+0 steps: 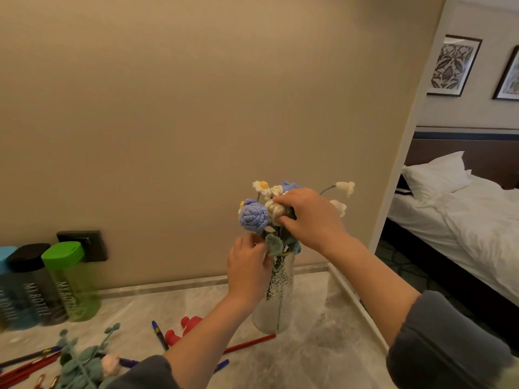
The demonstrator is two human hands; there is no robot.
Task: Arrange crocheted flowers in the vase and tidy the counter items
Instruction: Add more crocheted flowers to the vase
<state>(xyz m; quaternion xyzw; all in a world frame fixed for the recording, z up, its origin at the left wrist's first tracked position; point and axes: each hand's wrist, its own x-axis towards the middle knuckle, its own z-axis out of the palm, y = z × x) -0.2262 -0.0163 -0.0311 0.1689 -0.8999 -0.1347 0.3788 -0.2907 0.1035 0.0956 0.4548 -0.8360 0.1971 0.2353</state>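
Observation:
A clear textured glass vase [276, 301] stands on the marble counter [306, 357] near its right edge. Several crocheted flowers rise from it: a blue rose [252, 217], small white daisies [262, 186] and white bell flowers [346, 187]. My right hand [306, 217] pinches a cream flower [273, 210] in the bunch. At the vase's mouth, my left hand [247, 269] holds the stems and a green leaf [273, 242]. More crocheted greenery with a pink bud [84, 360] lies on the counter at the lower left.
Three bottles stand against the wall at the left, the green one [70, 282] nearest. Pens and pencils [160, 334] and a red object [182, 329] lie scattered on the counter. A wall socket [90, 242] sits behind the bottles. A bed [463, 220] lies beyond the counter's right edge.

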